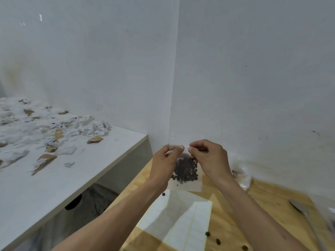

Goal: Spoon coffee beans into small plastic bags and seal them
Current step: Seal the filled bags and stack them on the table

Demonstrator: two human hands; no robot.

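Left hand (164, 160) and right hand (208, 158) pinch the top of a thin clear bag (186, 176) — dark round beans (184, 171) inside — above the wooden worktop (262, 205).

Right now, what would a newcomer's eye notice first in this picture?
First, the two hands, left and right, pinching the top of a small plastic bag of coffee beans, held up at centre. Then the paper scraps littering the white table at left, and loose beans on the wooden table below.
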